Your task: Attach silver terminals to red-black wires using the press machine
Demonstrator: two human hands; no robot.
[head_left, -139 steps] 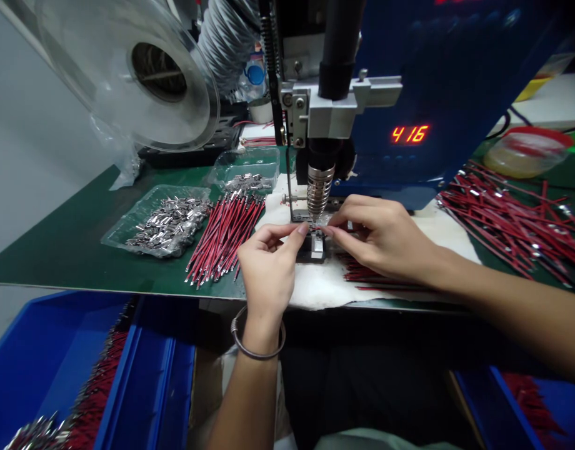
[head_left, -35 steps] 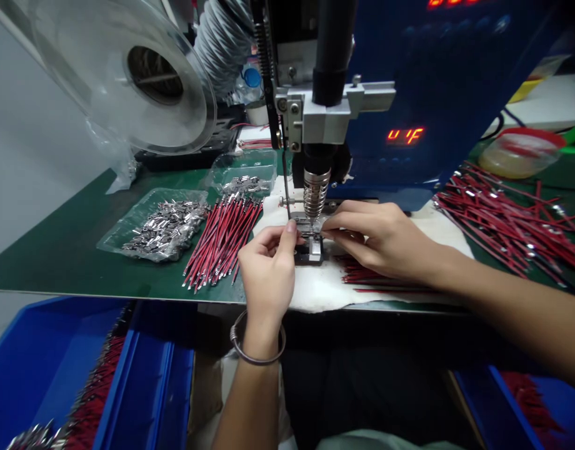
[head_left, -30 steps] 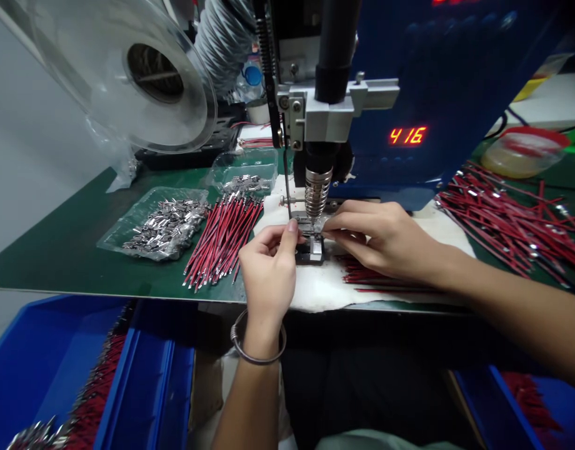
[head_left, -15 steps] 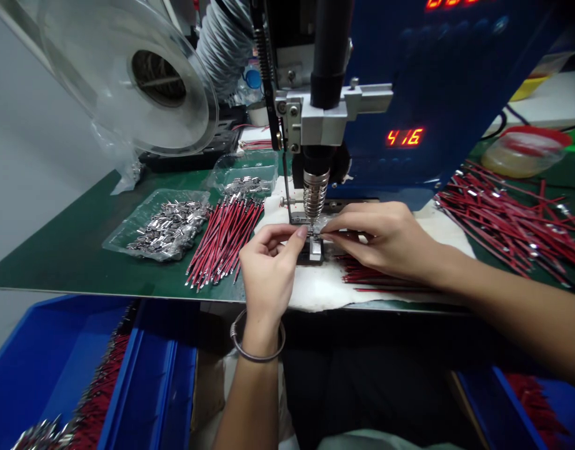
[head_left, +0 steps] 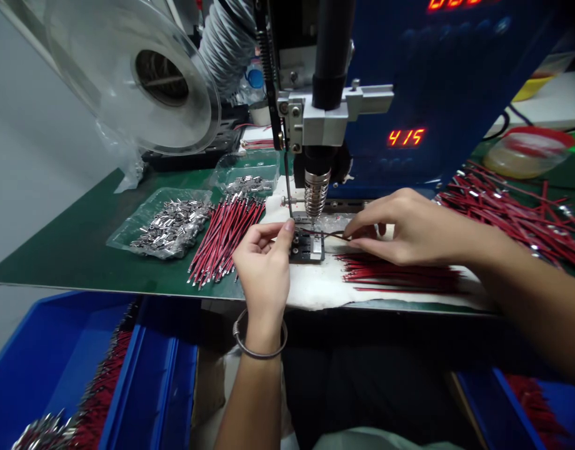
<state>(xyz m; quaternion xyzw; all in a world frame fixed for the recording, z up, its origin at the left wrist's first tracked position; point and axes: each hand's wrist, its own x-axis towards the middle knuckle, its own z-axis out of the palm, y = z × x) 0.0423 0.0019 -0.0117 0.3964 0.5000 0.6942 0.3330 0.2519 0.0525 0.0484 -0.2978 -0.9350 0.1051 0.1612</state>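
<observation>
On the flat green surface (head_left: 67, 250) stood a clear plastic tray (head_left: 116, 238) of silver metal pieces (head_left: 172, 225), then a bundle of red-and-black wires (head_left: 224, 240). The left hand (head_left: 264, 262) had a narrow pinch, its contents hidden. Beside it, a thin dark wire (head_left: 333, 235) crossed a black metal fixture (head_left: 302, 255), held in the right hand's (head_left: 400, 228) grip.

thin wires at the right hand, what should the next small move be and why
Probably have the right hand gently straighten the thin wires: they bow slightly between it and the black fixture, close by the tip of the soldering iron. The left hand is at the fixture's left side; what it holds is too small to tell.
</observation>
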